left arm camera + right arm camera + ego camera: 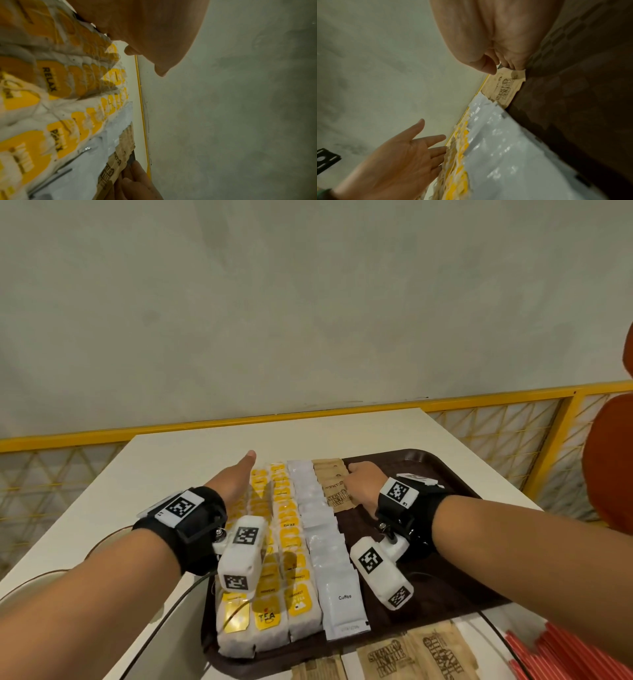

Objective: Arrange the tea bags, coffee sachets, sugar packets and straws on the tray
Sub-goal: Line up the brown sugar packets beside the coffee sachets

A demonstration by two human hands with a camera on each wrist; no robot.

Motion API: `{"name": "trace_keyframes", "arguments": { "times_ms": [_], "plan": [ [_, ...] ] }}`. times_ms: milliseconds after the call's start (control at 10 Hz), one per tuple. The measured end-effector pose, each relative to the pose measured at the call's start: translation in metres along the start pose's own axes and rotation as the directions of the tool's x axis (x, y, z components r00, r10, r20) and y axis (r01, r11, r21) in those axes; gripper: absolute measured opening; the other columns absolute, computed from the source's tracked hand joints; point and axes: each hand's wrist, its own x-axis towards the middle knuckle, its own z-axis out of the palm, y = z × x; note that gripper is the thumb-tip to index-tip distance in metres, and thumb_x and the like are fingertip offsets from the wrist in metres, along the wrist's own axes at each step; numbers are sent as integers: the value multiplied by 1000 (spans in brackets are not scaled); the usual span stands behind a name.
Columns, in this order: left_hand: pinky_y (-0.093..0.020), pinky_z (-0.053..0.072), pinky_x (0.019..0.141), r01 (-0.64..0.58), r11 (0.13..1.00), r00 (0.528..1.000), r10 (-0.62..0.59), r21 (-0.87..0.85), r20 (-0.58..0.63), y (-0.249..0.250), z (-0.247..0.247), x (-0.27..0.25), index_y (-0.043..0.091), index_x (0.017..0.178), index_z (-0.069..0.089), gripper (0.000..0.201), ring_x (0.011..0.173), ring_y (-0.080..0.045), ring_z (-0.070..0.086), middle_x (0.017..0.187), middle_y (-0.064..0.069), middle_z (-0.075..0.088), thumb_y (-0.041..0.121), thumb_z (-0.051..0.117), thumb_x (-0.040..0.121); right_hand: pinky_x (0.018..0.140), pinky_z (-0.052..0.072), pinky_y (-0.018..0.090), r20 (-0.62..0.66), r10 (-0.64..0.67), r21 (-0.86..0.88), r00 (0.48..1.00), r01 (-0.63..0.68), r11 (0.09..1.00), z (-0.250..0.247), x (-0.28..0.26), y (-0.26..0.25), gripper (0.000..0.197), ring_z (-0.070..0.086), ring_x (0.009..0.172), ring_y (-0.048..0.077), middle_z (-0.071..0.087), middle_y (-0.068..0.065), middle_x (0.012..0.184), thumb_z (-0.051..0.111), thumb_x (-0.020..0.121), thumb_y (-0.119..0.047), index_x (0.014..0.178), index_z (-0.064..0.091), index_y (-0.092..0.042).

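A brown tray [445, 559] holds three rows of yellow-and-white tea bags [287, 529], one row of white coffee sachets [322, 529] and a short row of brown sugar packets [334, 484] at its far end. My left hand [233, 477] lies with straight fingers along the left side of the tea bags [51, 81], holding nothing. My right hand [363, 481] sits at the right edge of the sugar row. Its curled fingertips [513, 65] and thumb pinch the nearest sugar packet [506, 83]. Red straws [555, 655] lie off the tray at the near right.
Loose sugar packets [411, 655] lie on the white table [171, 467] in front of the tray. The tray's right half is bare. A cable [164, 618] runs along the tray's left side. An orange chair [609, 460] stands at the right, and a yellow railing [479, 395] runs behind.
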Motion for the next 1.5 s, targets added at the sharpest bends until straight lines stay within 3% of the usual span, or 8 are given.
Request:
{"name": "trace_keyframes", "arguments": {
  "times_ms": [100, 200, 300, 400, 600, 900, 1300, 1500],
  "plan": [
    [-45, 20, 115, 10, 999, 1000, -10, -34, 1, 1, 1, -1, 12, 149, 25, 72, 141, -31, 27, 155, -14, 25, 60, 26, 96, 99, 47, 46, -3, -8, -15, 1000, 8, 1000, 4, 0, 0, 36, 54, 118, 40, 56, 26, 127, 44, 93, -7, 126, 54, 5],
    [-46, 21, 115, 16, 999, 1000, -16, -43, 4, 2, 1, -2, 12, 150, 24, 72, 141, -31, 26, 155, -14, 25, 60, 25, 97, 87, 51, 36, -69, -26, -50, 997, 23, 998, 1, 0, 0, 26, 59, 110, 36, 61, 20, 115, 48, 92, -4, 114, 60, -1],
    [-45, 21, 116, 15, 999, 1000, -15, -41, 2, 2, 2, -3, 12, 150, 24, 71, 142, -31, 26, 155, -14, 25, 59, 25, 97, 62, 42, 26, -18, -36, -215, 999, 31, 976, -8, 3, 4, 20, 59, 77, 24, 54, 5, 77, 58, 85, -10, 70, 50, -20],
    [-45, 21, 114, 21, 998, 1000, -22, -51, -4, 2, 2, -4, 11, 149, 24, 70, 141, -31, 27, 155, -14, 26, 58, 25, 97, 61, 38, 25, 31, -4, -364, 1000, 15, 931, -12, 4, 8, 17, 50, 71, 20, 52, 4, 73, 59, 88, -16, 73, 52, -14],
    [-45, 22, 114, 23, 999, 1000, -23, -23, -4, 1, 2, -5, 10, 149, 24, 71, 140, -31, 28, 154, -13, 27, 58, 24, 98, 73, 51, 31, 30, -13, -306, 999, 21, 952, -22, 8, 12, 19, 58, 78, 21, 58, 2, 80, 69, 77, -15, 71, 52, -22],
    [-45, 23, 113, 32, 999, 999, -32, -24, -10, 3, 2, -8, 10, 148, 26, 69, 139, -32, 30, 153, -14, 29, 57, 25, 98, 47, 45, 17, 67, -10, -177, 998, 22, 984, -26, 11, 12, 18, 59, 57, 10, 61, 2, 71, 68, 79, -4, 72, 56, -16],
    [-46, 24, 113, 45, 999, 999, -45, -12, -17, 3, 0, -2, 7, 147, 28, 71, 139, -33, 30, 152, -16, 30, 57, 26, 97, 55, 49, 22, 58, -11, -142, 998, 19, 990, -28, 16, 17, 14, 62, 61, 12, 64, 4, 73, 71, 78, -6, 74, 59, -14],
    [-40, 27, 110, -70, 998, 995, 70, -2, -78, 7, -10, -33, -3, 141, 36, 63, 135, -35, 36, 146, -22, 37, 45, 29, 101, 76, 54, 31, 85, 18, 24, 996, -20, 1000, -49, -26, 0, 16, 59, 66, 17, 61, 9, 70, 65, 86, -6, 72, 58, -7]
  ]
}}
